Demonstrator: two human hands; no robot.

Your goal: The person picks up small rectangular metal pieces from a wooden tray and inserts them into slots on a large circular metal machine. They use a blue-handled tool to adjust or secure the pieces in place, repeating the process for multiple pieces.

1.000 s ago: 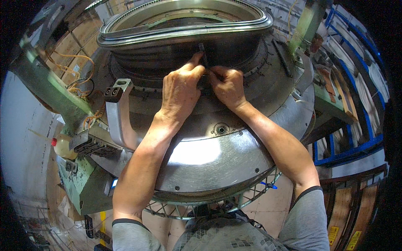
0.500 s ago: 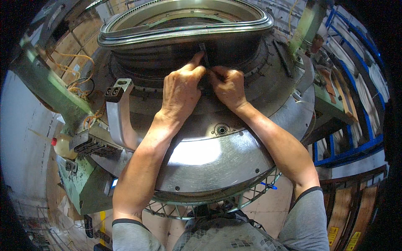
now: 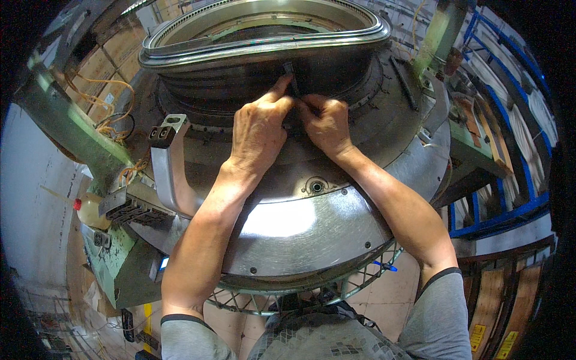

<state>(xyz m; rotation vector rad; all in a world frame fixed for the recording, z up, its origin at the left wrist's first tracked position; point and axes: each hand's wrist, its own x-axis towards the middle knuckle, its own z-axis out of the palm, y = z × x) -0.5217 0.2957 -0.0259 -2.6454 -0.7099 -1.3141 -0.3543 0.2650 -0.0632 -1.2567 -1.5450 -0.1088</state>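
Note:
A large round machine with a dark upright cylinder [image 3: 222, 85] stands before me, and both my hands are at the near side of its wall. My left hand [image 3: 257, 132] is closed, its index finger stretched up against a narrow dark strip [image 3: 288, 68] that stands upright at the cylinder. Just beside it, my right hand [image 3: 327, 125] is closed in a pinch near the strip's lower end. What its fingertips hold is hidden. The fingertips of both hands nearly meet.
A shiny metal ring [image 3: 264, 53] tops the cylinder. Left of my forearm rises a curved metal bracket [image 3: 167, 162]. A dark rod [image 3: 403, 83] lies on the plate at right. Green posts [image 3: 84, 129] flank the machine; a blue rack [image 3: 504, 222] stands right.
Almost nothing differs. Both hands stay at the same place by the strip, and the whole view has shifted very slightly.

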